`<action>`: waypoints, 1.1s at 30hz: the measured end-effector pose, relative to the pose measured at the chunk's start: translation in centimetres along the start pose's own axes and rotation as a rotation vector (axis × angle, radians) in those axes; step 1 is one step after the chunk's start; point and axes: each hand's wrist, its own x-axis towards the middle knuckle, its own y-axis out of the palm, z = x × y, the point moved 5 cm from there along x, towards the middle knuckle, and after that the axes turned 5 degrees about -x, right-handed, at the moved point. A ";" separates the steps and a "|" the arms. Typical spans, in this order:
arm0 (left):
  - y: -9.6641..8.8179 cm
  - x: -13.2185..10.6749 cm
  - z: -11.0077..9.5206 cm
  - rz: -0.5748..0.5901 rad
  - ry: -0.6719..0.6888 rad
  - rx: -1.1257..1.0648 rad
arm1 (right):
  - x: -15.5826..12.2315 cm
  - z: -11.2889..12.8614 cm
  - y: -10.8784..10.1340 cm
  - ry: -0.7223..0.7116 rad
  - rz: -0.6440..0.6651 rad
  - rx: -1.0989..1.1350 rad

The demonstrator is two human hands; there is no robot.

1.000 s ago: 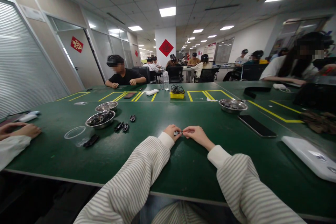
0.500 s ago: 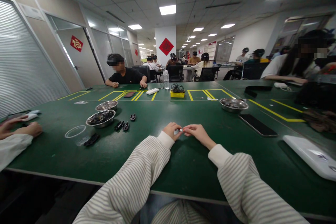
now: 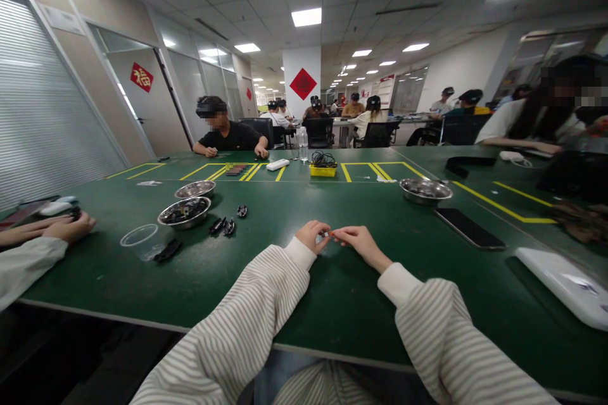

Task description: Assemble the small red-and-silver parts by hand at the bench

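Note:
Above the green table (image 3: pixel 266 291), both my hands meet in front of me, fingers pinched. My left hand (image 3: pixel 311 237) grips a small silvery part (image 3: pixel 325 234), too small to name. The fingertips of my right hand (image 3: pixel 358 242) close on a tiny orange-red piece (image 3: pixel 334 233) at its side; whether the two are joined I cannot tell. To the left of my hands lie several black plastic pieces, among them one piece (image 3: pixel 229 226) with an opened-looking shape. Beside them stands a steel bowl (image 3: pixel 187 223) filled with dark parts.
Another steel bowl (image 3: pixel 183 195) stands behind the first. A clear plastic cup (image 3: pixel 145 243) lies left. To the right are a steel bowl (image 3: pixel 422 200), a phone (image 3: pixel 469 228) and a white case (image 3: pixel 565 285). A co-worker's hands (image 3: pixel 71 226) are at far left; others sit around.
My fingers have shifted slightly on the small part, and more orange-red shows between them. The co-worker's hands at far left have moved right. The view has turned a little.

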 end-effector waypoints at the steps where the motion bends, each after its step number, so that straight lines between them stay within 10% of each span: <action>1: 0.0 0.0 -0.1 -0.002 0.000 -0.001 | 0.0 0.0 0.1 -0.002 0.007 0.000; 10: -0.1 0.2 1.4 -0.016 -0.059 0.163 | -0.2 0.2 0.8 0.014 0.104 0.026; 23: -7.7 -2.0 13.4 0.242 -0.759 0.656 | 0.2 -1.0 0.7 0.058 0.135 -0.093; 33: -8.6 -2.8 14.0 0.276 -0.901 0.682 | 0.0 -0.7 0.8 0.048 0.157 -0.096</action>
